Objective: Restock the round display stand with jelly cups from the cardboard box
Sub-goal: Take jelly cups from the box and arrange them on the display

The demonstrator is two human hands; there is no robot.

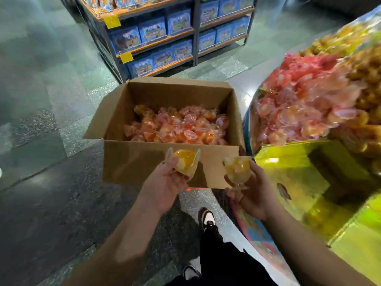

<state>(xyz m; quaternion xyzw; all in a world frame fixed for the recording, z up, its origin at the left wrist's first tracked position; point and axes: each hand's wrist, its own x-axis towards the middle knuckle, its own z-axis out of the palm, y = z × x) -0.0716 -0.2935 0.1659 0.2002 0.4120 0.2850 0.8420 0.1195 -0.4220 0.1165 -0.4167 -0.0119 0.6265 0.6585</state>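
Held above the box (pixel 165 162): 2 jelly cups, left hand (pixel 165 186) grasping 1 cup (pixel 186 162), right hand (pixel 250 193) another (pixel 237 169), stand (pixel 288 112) alongside. Probably light, slippery, crushable; best gripped by sidewalls.

Counts:
- hands: 2, left hand (pixel 165 185), right hand (pixel 252 195)
- held cups: 2, one per hand; orange cup (pixel 185 163) left, pale cup (pixel 237 169) right
- box (pixel 144 162): 1, loose cups (pixel 179 126) inside, dozens, too many to count
- stand (pixel 288 178): 1, red pile (pixel 299 104) uncountable
- shelf (pixel 165 38): 2 bays, blue packs (pixel 152 29), total unclear
- shoes (pixel 207 218): 2
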